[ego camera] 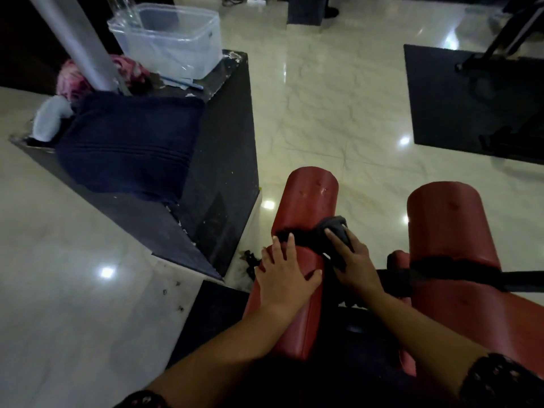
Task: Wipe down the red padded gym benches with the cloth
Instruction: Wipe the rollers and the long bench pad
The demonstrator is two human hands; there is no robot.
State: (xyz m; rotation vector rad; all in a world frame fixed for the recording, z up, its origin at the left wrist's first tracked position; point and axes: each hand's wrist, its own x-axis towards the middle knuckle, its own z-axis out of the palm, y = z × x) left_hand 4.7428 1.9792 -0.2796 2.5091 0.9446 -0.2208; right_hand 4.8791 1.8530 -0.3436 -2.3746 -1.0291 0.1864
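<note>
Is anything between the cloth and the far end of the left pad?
Yes. A black strap wraps across the left pad, right beside the cloth under the right hand. Past the strap, the pad is bare.

2 red padded rolls (306, 201) (450, 225) lie side by side, each crossed by 1 black strap (297, 240) (459, 270). 2 hands (284, 273) (351, 260) are on the left roll, with 1 dark cloth (335, 228). 1 clear plastic tub (173, 39) stands on 1 black block (223, 148).
</note>
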